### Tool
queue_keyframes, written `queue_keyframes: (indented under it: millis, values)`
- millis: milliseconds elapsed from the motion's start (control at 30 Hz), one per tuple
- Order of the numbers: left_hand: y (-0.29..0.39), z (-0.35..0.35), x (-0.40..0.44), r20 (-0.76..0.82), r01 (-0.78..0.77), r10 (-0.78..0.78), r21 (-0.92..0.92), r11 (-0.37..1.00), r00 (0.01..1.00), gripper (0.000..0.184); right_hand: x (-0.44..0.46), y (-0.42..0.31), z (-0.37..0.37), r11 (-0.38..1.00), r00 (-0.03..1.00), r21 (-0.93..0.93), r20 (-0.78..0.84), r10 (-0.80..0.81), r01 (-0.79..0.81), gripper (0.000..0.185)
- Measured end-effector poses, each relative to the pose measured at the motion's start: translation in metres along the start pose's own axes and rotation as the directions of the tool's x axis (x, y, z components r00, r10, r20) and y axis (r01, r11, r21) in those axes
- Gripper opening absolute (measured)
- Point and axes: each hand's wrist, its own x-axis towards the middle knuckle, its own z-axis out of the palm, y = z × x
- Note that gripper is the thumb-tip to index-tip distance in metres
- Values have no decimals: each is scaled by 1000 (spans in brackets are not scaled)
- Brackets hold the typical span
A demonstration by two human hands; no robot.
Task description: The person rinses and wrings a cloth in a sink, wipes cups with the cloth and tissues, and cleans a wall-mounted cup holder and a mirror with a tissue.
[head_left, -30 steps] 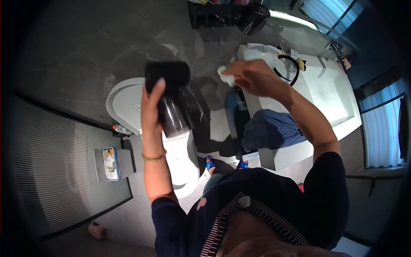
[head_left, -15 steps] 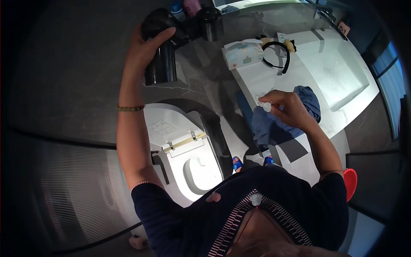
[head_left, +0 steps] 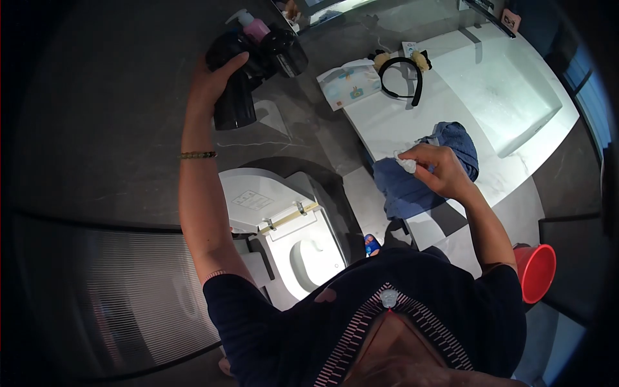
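My left hand (head_left: pixel 211 87) is raised at the upper left, its fingers wrapped round a black object that looks like a hair dryer (head_left: pixel 236 103), thumb on top. A black rounded part (head_left: pixel 287 55) sits right beside it, and I cannot tell whether the two are joined. Behind them stands a pink pump bottle (head_left: pixel 253 27). Over the counter, my right hand (head_left: pixel 442 169) pinches a small crumpled white tissue (head_left: pixel 407 164) between thumb and fingers. Below that hand a blue cloth (head_left: pixel 409 188) hangs over the counter's front edge.
On the white counter (head_left: pixel 380 122) lie a tissue pack (head_left: pixel 351 84) and a black headband (head_left: pixel 420 80), left of the sink basin (head_left: pixel 516 97). The toilet (head_left: pixel 325 226) has its lid up below my left arm. A red bucket (head_left: pixel 536 274) stands at the right.
The view has shifted, so the counter sits differently and more of the red bucket and the pink bottle shows. Both hands keep their grips, with the left hand still at the black object.
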Motion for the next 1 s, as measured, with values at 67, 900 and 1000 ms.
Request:
queue_keyframes:
  millis: [67,900,1000]
  values:
    - [0,-5,0,21,-11,10,31,999,1000,65,-2,2,0,1000,1000,0,-6,3,-3,24]
    - [-75,69,-172,405,402,39,-914,61,914,57,116,-89,69,989,989,129,-137,-52,70,54]
    - [-86,62,-175,418,417,-29,-908,-41,908,55,138,-108,64,998,988,16,-143,-50,53,62]
